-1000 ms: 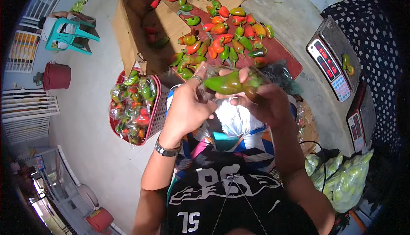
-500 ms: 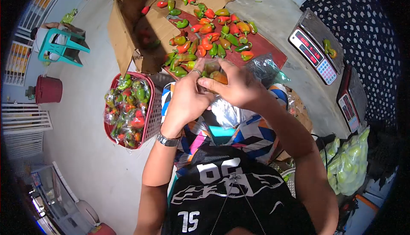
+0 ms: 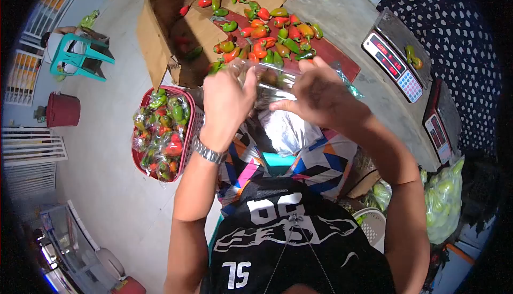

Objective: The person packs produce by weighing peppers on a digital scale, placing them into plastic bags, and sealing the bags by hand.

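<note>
Between my two hands a clear plastic bag [image 3: 275, 84] is pulled taut; shapes show through it, but I cannot tell whether peppers lie inside or behind it. My left hand [image 3: 228, 102], with a watch at its wrist, grips the bag's left side. On the other side, my right hand [image 3: 323, 91] has its fingers closed on the bag, partly hidden behind it. Just beyond the hands, loose red and green peppers [image 3: 291, 45] are spread over a red board [image 3: 339, 64] and cardboard. A pile of clear plastic bags [image 3: 288, 131] rests on my lap below the hands.
A red basket [image 3: 191, 104] of bagged peppers stands left, beside an open cardboard box [image 3: 152, 32]. Two digital scales [image 3: 393, 61] are at the right, one bearing peppers. A large bag of green produce [image 3: 444, 203] sits lower right. A person sits on a teal chair [image 3: 80, 56] far left.
My hands were close together around a bag with peppers visible. They have moved apart, left hand leftward and right hand rightward, and the plastic now stretches between them.
</note>
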The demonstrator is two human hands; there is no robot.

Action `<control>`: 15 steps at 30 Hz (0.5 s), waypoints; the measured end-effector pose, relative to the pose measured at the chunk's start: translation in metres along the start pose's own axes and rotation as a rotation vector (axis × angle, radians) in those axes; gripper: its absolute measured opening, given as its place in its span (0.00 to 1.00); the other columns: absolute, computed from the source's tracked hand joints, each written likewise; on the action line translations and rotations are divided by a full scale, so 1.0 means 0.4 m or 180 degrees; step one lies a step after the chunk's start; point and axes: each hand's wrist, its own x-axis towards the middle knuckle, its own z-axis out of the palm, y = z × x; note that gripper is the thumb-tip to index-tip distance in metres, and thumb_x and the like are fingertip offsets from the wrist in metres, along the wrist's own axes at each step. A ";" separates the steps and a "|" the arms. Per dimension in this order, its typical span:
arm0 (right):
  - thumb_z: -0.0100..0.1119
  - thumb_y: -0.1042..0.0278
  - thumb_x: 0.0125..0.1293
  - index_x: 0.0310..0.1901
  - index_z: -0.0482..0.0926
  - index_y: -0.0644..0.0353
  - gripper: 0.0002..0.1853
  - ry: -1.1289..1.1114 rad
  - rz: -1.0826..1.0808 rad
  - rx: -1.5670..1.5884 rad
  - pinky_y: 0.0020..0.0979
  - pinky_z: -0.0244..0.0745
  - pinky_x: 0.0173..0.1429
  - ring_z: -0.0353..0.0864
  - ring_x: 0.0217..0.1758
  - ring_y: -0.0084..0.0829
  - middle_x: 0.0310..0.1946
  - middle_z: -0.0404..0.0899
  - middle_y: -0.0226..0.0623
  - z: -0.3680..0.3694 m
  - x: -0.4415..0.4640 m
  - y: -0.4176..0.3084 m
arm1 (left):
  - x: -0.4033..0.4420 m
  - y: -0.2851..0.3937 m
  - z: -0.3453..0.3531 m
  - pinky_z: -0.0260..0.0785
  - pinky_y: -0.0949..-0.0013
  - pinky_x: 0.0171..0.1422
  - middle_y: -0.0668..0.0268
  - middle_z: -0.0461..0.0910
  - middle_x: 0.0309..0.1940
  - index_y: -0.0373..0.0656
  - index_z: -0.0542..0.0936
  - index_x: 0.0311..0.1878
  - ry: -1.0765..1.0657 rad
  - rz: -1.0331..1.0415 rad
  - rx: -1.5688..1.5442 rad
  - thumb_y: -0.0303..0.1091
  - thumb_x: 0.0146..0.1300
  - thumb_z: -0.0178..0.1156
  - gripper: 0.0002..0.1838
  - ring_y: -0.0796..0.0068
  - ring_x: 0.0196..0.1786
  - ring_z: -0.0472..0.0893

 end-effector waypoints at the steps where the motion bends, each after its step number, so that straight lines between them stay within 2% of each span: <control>1: 0.75 0.47 0.58 0.41 0.79 0.63 0.26 0.0022 -0.0042 -0.0105 0.41 0.79 0.50 0.79 0.41 0.42 0.32 0.75 0.37 -0.015 0.004 0.010 | 0.007 -0.002 -0.009 0.78 0.53 0.38 0.42 0.83 0.31 0.39 0.89 0.50 -0.0058 0.0041 0.0012 0.34 0.61 0.68 0.15 0.50 0.29 0.86; 3: 0.72 0.47 0.59 0.47 0.78 0.64 0.27 0.0070 -0.0125 -0.0315 0.44 0.78 0.55 0.79 0.45 0.43 0.37 0.77 0.39 -0.044 0.012 0.032 | 0.025 0.001 -0.035 0.79 0.52 0.42 0.41 0.84 0.36 0.40 0.89 0.50 -0.0194 0.0130 0.0023 0.32 0.59 0.68 0.15 0.45 0.35 0.86; 5: 0.73 0.51 0.54 0.47 0.77 0.66 0.28 0.0192 -0.0205 -0.0548 0.49 0.80 0.58 0.83 0.50 0.49 0.44 0.79 0.47 -0.120 0.039 0.025 | 0.033 -0.001 -0.042 0.79 0.51 0.47 0.42 0.84 0.43 0.41 0.88 0.53 -0.0347 0.0646 0.0105 0.27 0.55 0.66 0.19 0.44 0.39 0.86; 8: 0.71 0.62 0.56 0.45 0.79 0.64 0.19 -0.0233 0.0466 0.0150 0.46 0.82 0.55 0.85 0.44 0.47 0.42 0.80 0.43 -0.147 0.055 0.005 | 0.051 0.002 -0.091 0.78 0.49 0.46 0.41 0.83 0.42 0.41 0.86 0.57 -0.0572 0.1356 0.0106 0.21 0.49 0.61 0.27 0.41 0.40 0.85; 10: 0.68 0.67 0.57 0.45 0.80 0.63 0.16 -0.0074 0.0381 0.0192 0.44 0.81 0.53 0.84 0.43 0.46 0.43 0.81 0.42 -0.142 0.052 0.015 | 0.055 0.046 -0.147 0.77 0.48 0.44 0.40 0.81 0.36 0.39 0.85 0.56 -0.0612 0.1071 0.0242 0.20 0.50 0.60 0.26 0.40 0.38 0.84; 11: 0.67 0.68 0.57 0.46 0.81 0.63 0.15 0.0237 0.0063 0.0000 0.44 0.81 0.52 0.84 0.43 0.45 0.44 0.82 0.43 -0.133 0.046 0.038 | 0.058 0.040 -0.151 0.77 0.48 0.43 0.39 0.80 0.35 0.39 0.85 0.55 -0.0635 0.1029 0.0130 0.20 0.50 0.60 0.25 0.41 0.38 0.85; 13: 0.65 0.70 0.57 0.48 0.82 0.63 0.16 0.0233 -0.0199 -0.0166 0.43 0.78 0.50 0.81 0.43 0.45 0.45 0.83 0.43 -0.145 0.065 0.038 | 0.064 0.029 -0.152 0.78 0.49 0.44 0.40 0.81 0.36 0.37 0.85 0.55 -0.1018 0.0729 0.0736 0.21 0.50 0.61 0.24 0.41 0.39 0.85; 14: 0.64 0.70 0.57 0.49 0.83 0.63 0.17 -0.0091 -0.0135 -0.0151 0.43 0.77 0.49 0.80 0.43 0.44 0.46 0.83 0.42 -0.165 0.083 0.039 | 0.074 0.025 -0.153 0.78 0.49 0.44 0.40 0.81 0.36 0.36 0.85 0.54 -0.1188 0.0595 0.1036 0.21 0.51 0.61 0.24 0.41 0.39 0.85; 15: 0.64 0.71 0.57 0.51 0.83 0.62 0.18 -0.0436 -0.0058 -0.0120 0.43 0.75 0.47 0.78 0.43 0.44 0.47 0.83 0.42 -0.177 0.097 0.034 | 0.069 0.018 -0.169 0.78 0.49 0.46 0.39 0.81 0.36 0.33 0.85 0.51 -0.0816 0.0656 0.0561 0.24 0.50 0.64 0.21 0.40 0.39 0.84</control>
